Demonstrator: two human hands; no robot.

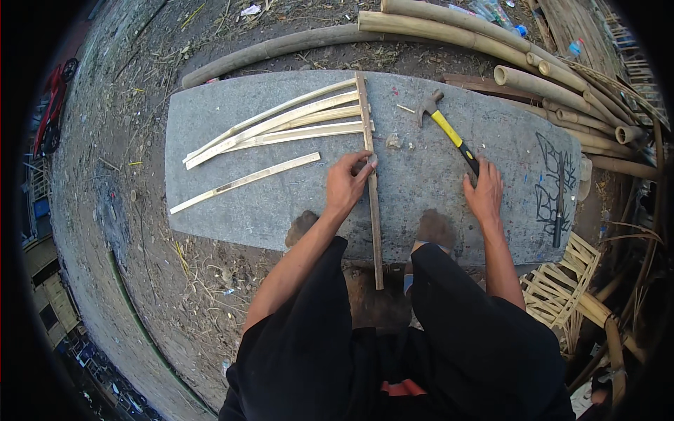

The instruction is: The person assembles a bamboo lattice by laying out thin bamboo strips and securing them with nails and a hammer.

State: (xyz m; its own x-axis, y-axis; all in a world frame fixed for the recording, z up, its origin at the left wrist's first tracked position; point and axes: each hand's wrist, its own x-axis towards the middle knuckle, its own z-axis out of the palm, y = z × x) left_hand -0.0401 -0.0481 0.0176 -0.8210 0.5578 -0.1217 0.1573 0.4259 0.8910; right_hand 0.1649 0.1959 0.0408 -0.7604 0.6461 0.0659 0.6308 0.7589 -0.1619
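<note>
Running lengthwise away, the bar (375, 224) is pinched by left hand (347, 184), right hand (485, 191) spread.

A hammer (445, 127) lies near the long wooden strip (375, 217).

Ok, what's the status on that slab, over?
Left hand on long strip; right hand at handle end of hammer. Slats fan left from strip's far end, one lying separate. Pale debris between strip and hammer.

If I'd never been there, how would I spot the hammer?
Find the big gray slab. On its right half, the claw hammer lies with its grip end by the right hand. Its yellow and black handle sets it apart from the pale bamboo strips.
</note>
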